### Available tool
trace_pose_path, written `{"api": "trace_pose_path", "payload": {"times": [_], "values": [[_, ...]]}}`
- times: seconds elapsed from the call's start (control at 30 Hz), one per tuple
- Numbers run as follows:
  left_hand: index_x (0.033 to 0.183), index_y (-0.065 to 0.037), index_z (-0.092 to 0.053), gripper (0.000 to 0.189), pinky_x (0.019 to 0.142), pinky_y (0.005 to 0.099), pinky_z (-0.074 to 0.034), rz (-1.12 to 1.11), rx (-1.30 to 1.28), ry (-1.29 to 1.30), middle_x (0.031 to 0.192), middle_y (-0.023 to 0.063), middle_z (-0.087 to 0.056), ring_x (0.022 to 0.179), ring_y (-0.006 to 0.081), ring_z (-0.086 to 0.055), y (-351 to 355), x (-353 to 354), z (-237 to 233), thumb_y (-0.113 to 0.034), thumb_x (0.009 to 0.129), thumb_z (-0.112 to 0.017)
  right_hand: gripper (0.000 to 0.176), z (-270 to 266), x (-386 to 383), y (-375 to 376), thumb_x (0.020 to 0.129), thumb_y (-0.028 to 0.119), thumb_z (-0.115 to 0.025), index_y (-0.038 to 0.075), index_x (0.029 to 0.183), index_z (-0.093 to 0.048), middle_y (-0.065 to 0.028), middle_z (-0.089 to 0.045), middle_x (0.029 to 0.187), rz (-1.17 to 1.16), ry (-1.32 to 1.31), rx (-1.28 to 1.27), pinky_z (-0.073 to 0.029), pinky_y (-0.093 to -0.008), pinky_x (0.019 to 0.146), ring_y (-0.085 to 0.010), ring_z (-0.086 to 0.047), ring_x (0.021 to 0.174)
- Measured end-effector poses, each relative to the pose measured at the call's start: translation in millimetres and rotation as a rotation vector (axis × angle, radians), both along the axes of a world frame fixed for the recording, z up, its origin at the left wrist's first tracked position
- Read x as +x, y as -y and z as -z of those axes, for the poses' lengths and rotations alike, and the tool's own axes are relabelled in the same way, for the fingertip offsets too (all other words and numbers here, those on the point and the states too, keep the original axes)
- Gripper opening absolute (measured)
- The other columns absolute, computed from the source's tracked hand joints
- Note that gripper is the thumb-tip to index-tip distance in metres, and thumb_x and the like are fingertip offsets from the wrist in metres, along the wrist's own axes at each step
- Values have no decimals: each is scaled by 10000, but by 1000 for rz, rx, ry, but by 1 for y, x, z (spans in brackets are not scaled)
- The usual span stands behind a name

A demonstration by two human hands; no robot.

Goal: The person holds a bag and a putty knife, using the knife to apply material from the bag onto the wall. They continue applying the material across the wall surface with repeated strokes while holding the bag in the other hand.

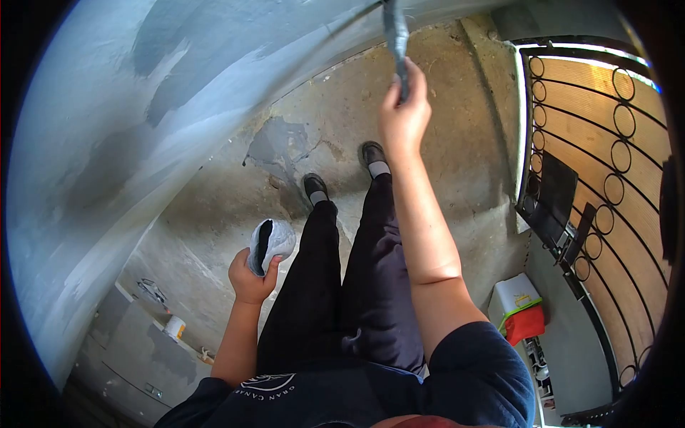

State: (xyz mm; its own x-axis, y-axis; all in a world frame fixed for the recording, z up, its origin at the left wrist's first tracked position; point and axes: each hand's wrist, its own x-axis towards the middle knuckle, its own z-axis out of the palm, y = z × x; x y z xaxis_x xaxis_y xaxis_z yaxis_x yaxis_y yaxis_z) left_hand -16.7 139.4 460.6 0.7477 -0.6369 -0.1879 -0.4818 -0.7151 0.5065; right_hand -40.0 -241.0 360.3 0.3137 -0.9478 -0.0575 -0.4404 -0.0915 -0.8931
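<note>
My left hand (253, 277) is wrapped round a light grey container (282, 239), whose dark opening faces up and to the left. Stretched out ahead, my right hand (407, 107) grips the lower end of a grey-smeared tool (395, 36). The far end of this tool is cut off by the top of the view, close to the grey wall (207, 78). Darker patches and streaks mark the wall's surface. Whether the tool touches the wall I cannot tell.
My shoes stand on the stained concrete floor (457, 171). A barred metal gate (606, 143) is at the right. Below it sits a white box (515, 294) beside a red item (525, 324). A small white tub (174, 327) rests on a ledge at the lower left.
</note>
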Motion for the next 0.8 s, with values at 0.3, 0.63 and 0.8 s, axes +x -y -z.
{"api": "trace_pose_path", "payload": {"times": [0.3, 0.63, 0.8], "values": [[819, -15, -647, 391, 599, 434, -507, -73, -18, -10, 751, 164, -633, 681, 400, -645, -27, 1, 0, -361, 815, -828, 416, -5, 26, -97, 907, 48, -618, 119, 1318, -613, -215, -690, 931, -373, 99, -63, -551, -486, 722, -419, -680, 834], [827, -11, -653, 382, 613, 435, -510, -99, -26, -29, 760, 168, -641, 694, 402, -649, -38, -2, 0, -349, 813, -831, 411, 20, 2, -15, 881, -21, -587, 69, 1277, -655, -205, -712, 1157, -308, 76, -190, -566, -385, 854, -339, -725, 1020], [830, -18, -655, 369, 617, 440, -509, -107, -22, -23, 769, 167, -642, 700, 403, -649, -36, -4, -2, -342, 812, -831, 366, 16, -5, 10, 930, 4, -584, 28, 1292, -628, -241, -712, 1149, -19, -89, -14, -561, -370, 862, -305, -732, 1052]]}}
